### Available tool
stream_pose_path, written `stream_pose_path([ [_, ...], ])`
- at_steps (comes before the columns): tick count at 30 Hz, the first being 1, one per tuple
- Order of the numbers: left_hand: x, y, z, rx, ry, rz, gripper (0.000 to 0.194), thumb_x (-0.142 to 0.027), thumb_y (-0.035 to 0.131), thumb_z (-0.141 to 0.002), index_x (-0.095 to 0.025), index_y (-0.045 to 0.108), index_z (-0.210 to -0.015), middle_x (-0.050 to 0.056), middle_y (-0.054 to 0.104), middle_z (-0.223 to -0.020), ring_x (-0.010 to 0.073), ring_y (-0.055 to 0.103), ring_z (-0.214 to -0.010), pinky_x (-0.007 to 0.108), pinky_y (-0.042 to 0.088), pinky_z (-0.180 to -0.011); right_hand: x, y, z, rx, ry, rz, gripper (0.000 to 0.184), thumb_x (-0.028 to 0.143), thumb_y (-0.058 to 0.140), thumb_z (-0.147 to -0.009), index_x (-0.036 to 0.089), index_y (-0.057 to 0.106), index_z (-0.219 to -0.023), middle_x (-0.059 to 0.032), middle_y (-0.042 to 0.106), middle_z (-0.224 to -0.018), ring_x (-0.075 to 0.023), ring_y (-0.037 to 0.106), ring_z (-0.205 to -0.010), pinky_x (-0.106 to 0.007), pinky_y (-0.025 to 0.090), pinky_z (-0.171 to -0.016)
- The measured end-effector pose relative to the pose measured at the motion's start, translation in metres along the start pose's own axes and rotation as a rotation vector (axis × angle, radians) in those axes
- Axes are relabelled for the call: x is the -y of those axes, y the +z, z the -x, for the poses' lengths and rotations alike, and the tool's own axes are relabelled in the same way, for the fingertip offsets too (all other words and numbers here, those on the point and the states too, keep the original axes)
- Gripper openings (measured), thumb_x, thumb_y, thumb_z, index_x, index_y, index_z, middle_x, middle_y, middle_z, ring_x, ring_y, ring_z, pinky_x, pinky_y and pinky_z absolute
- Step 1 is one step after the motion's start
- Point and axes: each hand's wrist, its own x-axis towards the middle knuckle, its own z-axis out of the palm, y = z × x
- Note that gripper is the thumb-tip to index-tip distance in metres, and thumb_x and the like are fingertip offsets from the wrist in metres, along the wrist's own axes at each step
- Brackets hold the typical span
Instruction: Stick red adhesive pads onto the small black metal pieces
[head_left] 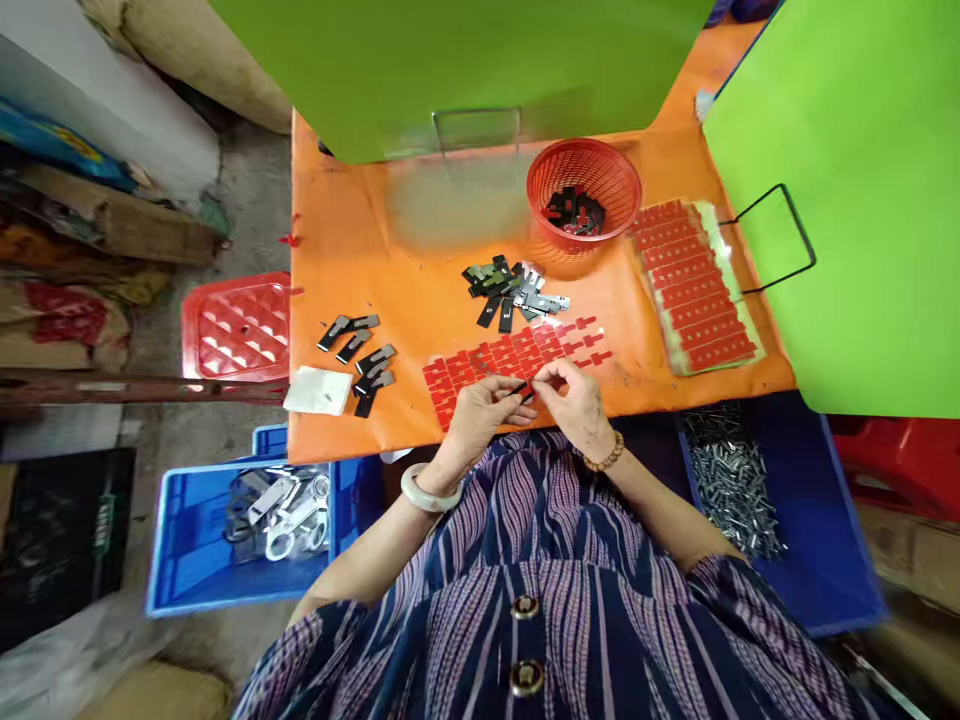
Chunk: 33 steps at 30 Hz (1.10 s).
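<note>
Left fingers: a small black piece (518, 389) is pinched between thumb and forefinger of the left hand (484, 408).
Right fingers: thumb and forefinger of the right hand (571, 402) are pressed together at the piece's right end; whether anything is gripped there cannot be told.
Black piece: held above the near edge of the orange table (352, 240).
Red stickers: a sheet (517, 355) is laid just beyond the hands.
Loose pieces: a pile (504, 290) is heaped farther off; more pieces (367, 362) are scattered left, near a white pad (319, 390).
Basket: a red basket (624, 190) is set at the far side, partly filled.
Sticker stack: more sheets (697, 290) are laid at the right.
</note>
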Motion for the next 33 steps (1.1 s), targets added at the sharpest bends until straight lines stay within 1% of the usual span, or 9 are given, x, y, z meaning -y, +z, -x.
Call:
stream_pose_path([
  [4, 0.000, 0.000, 0.001, -0.012, -0.013, -0.014, 0.024, -0.019, 0.071, -0.072, -0.011, 0.061, -0.092, 0.002, 0.071, -0.060, 0.0166, 0.072, -0.057, 0.026, 0.060, -0.061, -0.003, 0.003, 0.000, 0.020, -0.020, 0.010, 0.007, 0.022, 0.059, -0.081, 0.020, 0.058, -0.074, -0.0020, 0.064, -0.074, -0.0163, 0.060, -0.071, -0.031, 0.049, -0.071],
  [7, -0.003, -0.003, 0.001, -0.019, -0.040, 0.013, 0.020, -0.014, 0.070, -0.072, -0.010, 0.061, -0.090, 0.003, 0.072, -0.061, 0.0151, 0.071, -0.056, 0.022, 0.059, -0.058, -0.009, 0.004, -0.002, -0.046, -0.039, 0.055, 0.010, 0.028, 0.065, -0.079, 0.021, 0.059, -0.082, -0.0025, 0.062, -0.081, -0.0168, 0.058, -0.074, -0.032, 0.049, -0.072],
  [11, -0.006, -0.008, 0.001, 0.000, -0.135, 0.081, 0.018, -0.009, 0.067, -0.074, -0.010, 0.060, -0.090, 0.008, 0.075, -0.069, 0.0143, 0.072, -0.057, 0.019, 0.058, -0.056, -0.016, -0.003, -0.008, -0.134, 0.058, 0.017, 0.036, 0.036, 0.071, -0.075, 0.022, 0.056, -0.105, -0.0005, 0.059, -0.086, -0.0125, 0.053, -0.063, -0.030, 0.049, -0.065],
  [14, -0.007, -0.012, 0.001, 0.007, -0.163, 0.116, 0.017, -0.008, 0.066, -0.075, -0.010, 0.061, -0.091, 0.009, 0.076, -0.071, 0.0141, 0.072, -0.057, 0.018, 0.058, -0.057, -0.013, -0.008, -0.009, 0.030, 0.128, -0.140, 0.025, 0.043, 0.055, -0.088, 0.021, 0.059, -0.100, 0.0002, 0.060, -0.078, -0.0117, 0.056, -0.060, -0.028, 0.049, -0.062],
  [16, -0.008, -0.013, 0.002, 0.006, -0.159, 0.127, 0.016, -0.007, 0.065, -0.076, -0.010, 0.061, -0.090, 0.008, 0.075, -0.070, 0.0137, 0.071, -0.056, 0.018, 0.058, -0.056, -0.009, -0.008, -0.008, 0.151, 0.184, -0.234, 0.031, 0.048, 0.047, -0.092, 0.020, 0.062, -0.094, -0.0001, 0.061, -0.074, -0.0121, 0.058, -0.060, -0.027, 0.049, -0.059],
  [20, -0.009, -0.015, 0.005, 0.034, -0.132, 0.125, 0.015, -0.005, 0.062, -0.076, -0.010, 0.062, -0.090, 0.006, 0.073, -0.064, 0.0128, 0.070, -0.055, 0.018, 0.057, -0.057, 0.000, -0.001, -0.005, 0.292, 0.235, -0.310, 0.031, 0.050, 0.054, -0.089, 0.020, 0.062, -0.087, 0.0023, 0.058, -0.066, -0.0111, 0.055, -0.054, -0.025, 0.045, -0.053],
  [23, -0.007, -0.019, 0.007, 0.060, -0.091, 0.113, 0.014, -0.008, 0.064, -0.077, -0.010, 0.063, -0.091, 0.005, 0.073, -0.063, 0.0121, 0.070, -0.055, 0.018, 0.057, -0.058, 0.005, 0.006, -0.004, 0.301, 0.223, -0.282, 0.025, 0.044, 0.059, -0.086, 0.020, 0.060, -0.080, 0.0027, 0.058, -0.065, -0.0100, 0.051, -0.053, -0.024, 0.044, -0.052],
  [27, -0.001, -0.024, 0.008, 0.043, 0.007, 0.055, 0.018, -0.027, 0.072, -0.077, -0.012, 0.063, -0.082, 0.003, 0.071, -0.060, 0.0110, 0.066, -0.051, 0.018, 0.053, -0.051, 0.014, 0.013, -0.002, 0.280, 0.229, -0.245, 0.022, 0.040, 0.060, -0.084, 0.020, 0.059, -0.076, 0.0025, 0.058, -0.066, -0.0100, 0.053, -0.052, -0.024, 0.045, -0.052],
  [33, 0.004, -0.038, 0.007, 0.026, 0.150, -0.065, 0.025, -0.035, 0.075, -0.073, -0.015, 0.061, -0.077, -0.002, 0.063, -0.048, 0.0083, 0.054, -0.039, 0.018, 0.046, -0.044, 0.021, 0.025, 0.001, 0.337, 0.287, -0.327, 0.030, 0.047, 0.058, -0.085, 0.020, 0.058, -0.074, 0.0009, 0.062, -0.066, -0.0120, 0.058, -0.052, -0.026, 0.049, -0.052],
])
